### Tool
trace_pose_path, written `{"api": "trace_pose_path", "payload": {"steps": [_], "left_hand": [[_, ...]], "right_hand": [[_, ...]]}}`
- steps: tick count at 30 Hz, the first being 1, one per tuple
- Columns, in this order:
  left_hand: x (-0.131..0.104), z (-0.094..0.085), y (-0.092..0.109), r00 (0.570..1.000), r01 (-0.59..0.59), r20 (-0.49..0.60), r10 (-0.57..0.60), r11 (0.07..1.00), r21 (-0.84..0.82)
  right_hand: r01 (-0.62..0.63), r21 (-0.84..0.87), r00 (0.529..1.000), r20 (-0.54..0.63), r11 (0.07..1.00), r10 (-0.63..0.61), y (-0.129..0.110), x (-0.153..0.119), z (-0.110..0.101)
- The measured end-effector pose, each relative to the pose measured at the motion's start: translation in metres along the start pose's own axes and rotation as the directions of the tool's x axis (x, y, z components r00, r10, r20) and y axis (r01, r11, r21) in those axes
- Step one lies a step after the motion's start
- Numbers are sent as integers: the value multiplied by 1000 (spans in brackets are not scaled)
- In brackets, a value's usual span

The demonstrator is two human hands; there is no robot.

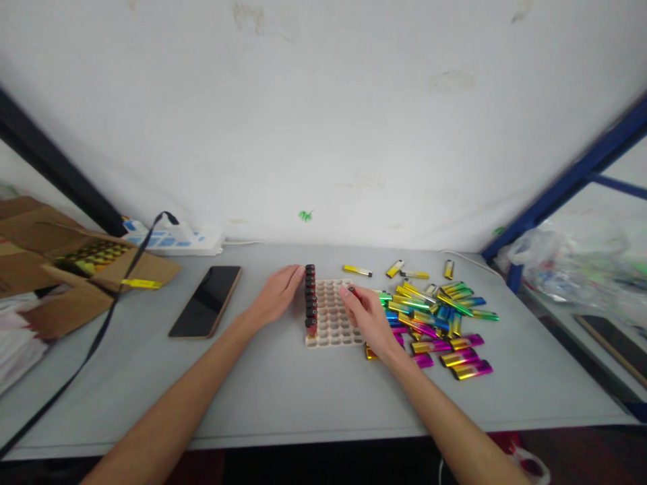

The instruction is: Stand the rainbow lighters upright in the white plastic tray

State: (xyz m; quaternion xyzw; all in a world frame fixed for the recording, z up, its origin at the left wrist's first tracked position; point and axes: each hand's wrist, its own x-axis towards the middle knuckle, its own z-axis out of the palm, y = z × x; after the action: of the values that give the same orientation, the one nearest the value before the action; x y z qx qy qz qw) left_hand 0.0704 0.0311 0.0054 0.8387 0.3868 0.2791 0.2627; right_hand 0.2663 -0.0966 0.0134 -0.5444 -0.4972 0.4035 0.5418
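Observation:
A pale tray with rows of round holes (336, 330) lies on the table. Along its left edge stands a column of several red lighters with black tops (310, 303). My left hand (280, 294) rests beside that column, its fingers stretched out and their tips at the far end of it. Over the tray's right side, my right hand (371, 320) is closed around a dark red lighter (354, 292), mostly hidden by the fingers. Just right of this hand lies a loose pile of shiny lighters (429, 313) in yellow, green, blue and gold-magenta.
A phone (206, 302) lies left of the tray. Farther left are an open cardboard box (101, 263) with yellow items in it, a black strap (108, 323) and a white power strip (176, 239). Plastic bags (566, 263) sit beyond the blue frame (566, 182). A wall (323, 135) closes the back.

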Motion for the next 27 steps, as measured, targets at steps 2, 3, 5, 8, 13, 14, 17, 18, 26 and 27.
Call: {"api": "trace_pose_path", "payload": {"steps": [2,3,5,8,13,14,17,18,26,27], "left_hand": [[0,0,0,1000,-4,-4,4,1000,-1],[-1,1,0,1000,-8,-5,8,1000,-4],[-1,1,0,1000,-8,-3,8,1000,-8],[-1,1,-1,1000,-6,0,6,1000,0],[-1,1,0,1000,-8,-2,8,1000,4],[-1,1,0,1000,-7,-2,7,1000,4],[-1,0,1,1000,-4,-2,4,1000,3],[-1,0,1,1000,-3,-1,3,1000,3],[-1,1,-2,1000,-9,6,9,1000,6],[-1,1,-2,1000,-10,5,10,1000,3]], "right_hand": [[-14,-19,1000,-25,1000,14,2,-1,0],[-26,-16,999,-39,1000,26,3,-1,0],[-52,4,997,-65,999,52,4,-1,0],[-78,29,993,-82,997,80,5,0,1],[-67,-13,996,-62,998,66,7,-1,3],[-54,-31,997,-54,998,52,7,-1,3],[-9,-92,1000,-23,996,7,4,-3,1],[3,-104,1000,0,995,-3,3,-4,-1],[297,-358,955,119,885,-272,-7,-14,-12],[338,-429,941,131,838,-312,-8,-15,-12]]}}
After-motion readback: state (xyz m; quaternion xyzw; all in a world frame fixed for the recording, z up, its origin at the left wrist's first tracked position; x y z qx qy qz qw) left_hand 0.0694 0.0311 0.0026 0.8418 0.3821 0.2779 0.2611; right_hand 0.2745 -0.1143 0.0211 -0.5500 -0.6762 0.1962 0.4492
